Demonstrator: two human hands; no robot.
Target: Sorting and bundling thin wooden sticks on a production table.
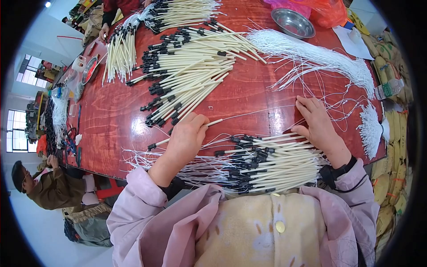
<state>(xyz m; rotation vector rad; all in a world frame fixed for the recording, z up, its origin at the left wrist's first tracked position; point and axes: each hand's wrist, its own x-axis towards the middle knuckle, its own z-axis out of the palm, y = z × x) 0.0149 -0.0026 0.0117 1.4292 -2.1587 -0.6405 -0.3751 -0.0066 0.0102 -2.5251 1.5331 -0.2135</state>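
Observation:
My left hand [187, 135] is closed round a cream tube [215, 123] with a black fitting [152, 146] at its left end. From the tube's right end a thin white cord [260, 111] runs almost straight across the red table to the fingertips of my right hand [318, 122]. Those fingers are bent over the cord, while the thumb stands apart. Just below both hands lies a near pile of cream tubes [280, 167] with black fittings, their white cords trailing left. A larger pile of similar tubes [195, 66] spreads beyond my left hand.
A long bundle of white cords [320, 55] lies at the far right, loose strands reaching toward my right hand. Behind it are a metal bowl [293, 23] and plastic bags [327, 13]. A co-worker's hand [104, 32] rests by tubes at far left; another person [53, 184] sits left.

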